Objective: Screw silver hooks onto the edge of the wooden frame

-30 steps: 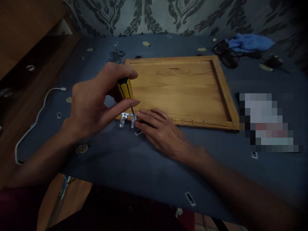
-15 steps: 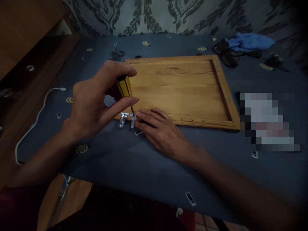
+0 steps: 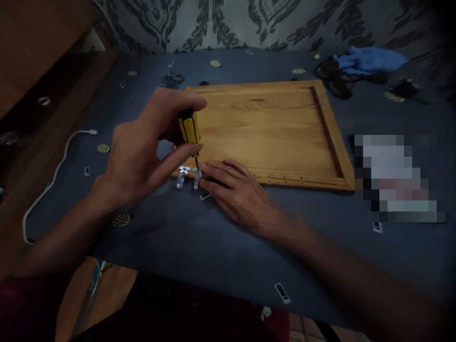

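Note:
My left hand [image 3: 142, 147] grips a yellow and black screwdriver [image 3: 188, 130] held nearly upright. Its tip rests on a small silver double hook bracket [image 3: 188, 176] at the near left corner of a wooden board [image 3: 267, 128]. My right hand [image 3: 237, 192] lies flat, fingers stretched out, pressing on the board's near edge just right of the bracket. A row of small holes [image 3: 285, 179] runs along that near edge.
The board lies on a dark blue patterned cloth [image 3: 185, 237]. A white cable [image 3: 53, 178] trails at the left beside a wooden shelf [image 3: 42, 95]. Black glasses [image 3: 335, 78], a blue cloth [image 3: 370, 61] and small metal parts [image 3: 173, 79] lie at the back.
My left hand has turned slightly on the screwdriver handle, which now stands a little more upright. The right hand and the board have stayed put.

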Action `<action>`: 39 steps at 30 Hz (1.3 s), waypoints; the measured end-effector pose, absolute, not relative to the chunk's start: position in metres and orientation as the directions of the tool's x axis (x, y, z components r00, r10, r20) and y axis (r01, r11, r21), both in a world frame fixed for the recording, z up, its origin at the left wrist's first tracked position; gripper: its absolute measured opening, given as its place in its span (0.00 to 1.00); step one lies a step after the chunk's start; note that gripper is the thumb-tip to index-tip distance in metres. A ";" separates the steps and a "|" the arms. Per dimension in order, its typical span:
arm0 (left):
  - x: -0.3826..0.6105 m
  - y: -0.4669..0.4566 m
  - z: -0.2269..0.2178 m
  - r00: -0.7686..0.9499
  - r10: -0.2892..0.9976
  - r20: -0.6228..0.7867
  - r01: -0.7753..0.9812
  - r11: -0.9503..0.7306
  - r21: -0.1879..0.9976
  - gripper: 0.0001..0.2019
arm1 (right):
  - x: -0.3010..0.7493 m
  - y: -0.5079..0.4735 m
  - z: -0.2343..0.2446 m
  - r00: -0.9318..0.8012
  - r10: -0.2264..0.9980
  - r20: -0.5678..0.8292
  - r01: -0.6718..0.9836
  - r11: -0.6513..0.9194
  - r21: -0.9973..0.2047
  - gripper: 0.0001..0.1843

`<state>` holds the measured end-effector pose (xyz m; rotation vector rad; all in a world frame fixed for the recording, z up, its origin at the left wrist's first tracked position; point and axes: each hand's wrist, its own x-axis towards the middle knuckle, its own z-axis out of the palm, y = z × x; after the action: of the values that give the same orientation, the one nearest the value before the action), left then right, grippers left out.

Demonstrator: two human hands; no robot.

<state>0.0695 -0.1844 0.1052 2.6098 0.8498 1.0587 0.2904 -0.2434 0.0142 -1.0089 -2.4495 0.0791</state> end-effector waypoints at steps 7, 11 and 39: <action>0.072 -0.180 0.101 0.587 0.539 0.603 0.395 -0.842 0.368 0.21 | 0.290 -0.244 0.013 -0.604 0.656 0.452 0.634 0.740 -0.226 0.19; 0.073 -0.183 0.102 0.562 0.534 0.632 0.432 -0.841 0.326 0.20 | 0.290 -0.243 0.013 -0.606 0.665 0.437 0.642 0.733 -0.225 0.19; 0.069 -0.176 0.107 0.664 0.390 0.638 0.346 -0.917 0.200 0.28 | 0.291 -0.244 0.014 -0.612 0.679 0.406 0.645 0.725 -0.242 0.20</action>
<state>0.0686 -0.1762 0.1068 2.8091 0.6220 1.0985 0.2906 -0.2438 0.0139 -1.0090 -2.4534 0.0973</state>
